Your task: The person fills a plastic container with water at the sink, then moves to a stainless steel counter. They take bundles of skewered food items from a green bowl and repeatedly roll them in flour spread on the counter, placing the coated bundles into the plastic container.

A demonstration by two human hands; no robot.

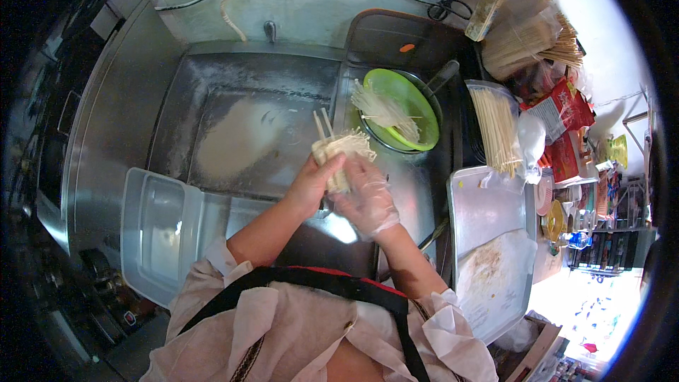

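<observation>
My bare left hand (313, 183) grips a bunch of enoki mushrooms (350, 143) with its thumb laid along the side. Two thin sticks (323, 122) poke out of the far end of the bunch. Against its near side is my right hand (368, 199), in a clear plastic glove, slightly blurred, with its fingertips partly hidden. Just beyond, a bright green plastic bowl (427, 122) sits tilted in a darker round vessel (439, 103). More enoki on a thin skewer (392, 116) lies across the bowl's left rim.
On the left is a metal basin (175, 122) with whitish residue; a translucent plastic tub (193, 217) overlaps its near corner. To the right, a metal tray (490, 207) carries a stained cloth or paper (496, 276). Bagged wooden skewers (496, 127) and red packets (570, 106) crowd the right side.
</observation>
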